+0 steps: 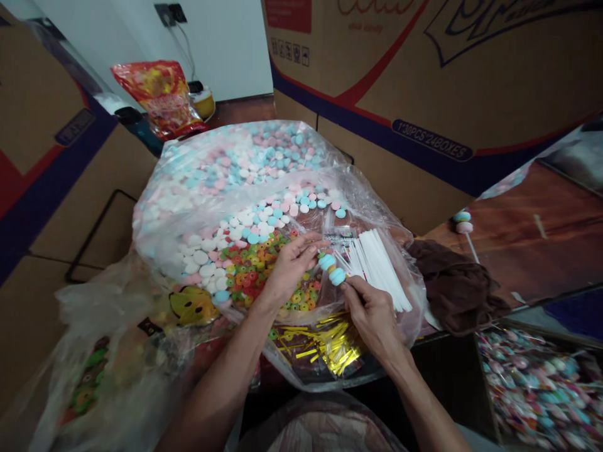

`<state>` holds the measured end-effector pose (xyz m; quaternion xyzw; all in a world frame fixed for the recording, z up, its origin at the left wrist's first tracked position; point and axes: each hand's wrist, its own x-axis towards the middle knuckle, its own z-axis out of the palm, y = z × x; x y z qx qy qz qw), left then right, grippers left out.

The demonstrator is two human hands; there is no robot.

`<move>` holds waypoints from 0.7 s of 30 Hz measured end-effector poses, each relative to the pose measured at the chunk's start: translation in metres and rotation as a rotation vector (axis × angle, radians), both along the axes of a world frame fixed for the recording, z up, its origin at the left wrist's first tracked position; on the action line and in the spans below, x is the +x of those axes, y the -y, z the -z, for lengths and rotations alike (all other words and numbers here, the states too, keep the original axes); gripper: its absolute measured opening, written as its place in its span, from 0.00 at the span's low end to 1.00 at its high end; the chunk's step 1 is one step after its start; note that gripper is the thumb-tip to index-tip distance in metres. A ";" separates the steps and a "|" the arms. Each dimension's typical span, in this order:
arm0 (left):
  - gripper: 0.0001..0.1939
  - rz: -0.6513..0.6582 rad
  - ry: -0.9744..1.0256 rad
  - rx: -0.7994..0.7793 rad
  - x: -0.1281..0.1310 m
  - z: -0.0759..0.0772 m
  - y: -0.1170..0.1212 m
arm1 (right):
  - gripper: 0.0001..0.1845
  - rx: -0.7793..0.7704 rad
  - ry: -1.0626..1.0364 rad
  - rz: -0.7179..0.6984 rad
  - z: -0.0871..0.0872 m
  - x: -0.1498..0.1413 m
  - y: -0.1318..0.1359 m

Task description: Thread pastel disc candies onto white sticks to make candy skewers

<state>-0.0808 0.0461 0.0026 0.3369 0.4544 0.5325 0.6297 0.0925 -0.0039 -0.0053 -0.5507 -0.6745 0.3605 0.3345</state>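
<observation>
My right hand [374, 311] pinches the lower end of a candy stick [332, 269], on which pale blue candies are threaded with gummy rings between them. At its upper end, my left hand [294, 260] has thumb and fingers pressed together; what they hold is too small to make out. Beneath my left hand lies a heap of colourful gummy rings [249, 267]. White sticks [384, 267] lie in a bundle just beyond my right hand. Gold twist ties [342, 345] are piled below both hands. Pink, white and blue candies [264, 160] spill from a large clear plastic bag [207, 213].
Large cardboard boxes [358, 119] stand behind and at the left. A red candy packet [160, 97] sits at the back. On the right are a brown cloth [456, 285], a finished-looking candy stick [464, 227] and a box of wrapped candies [541, 389].
</observation>
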 end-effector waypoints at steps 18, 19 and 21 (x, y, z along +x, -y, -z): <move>0.18 -0.019 0.230 -0.169 0.007 -0.002 0.006 | 0.13 0.011 -0.096 0.000 0.007 -0.008 0.005; 0.18 -0.033 0.232 -0.175 0.010 -0.002 0.006 | 0.13 0.005 -0.100 0.033 0.009 -0.009 0.005; 0.17 -0.065 0.236 -0.185 0.017 -0.002 0.007 | 0.13 0.012 -0.104 0.073 0.013 -0.011 0.005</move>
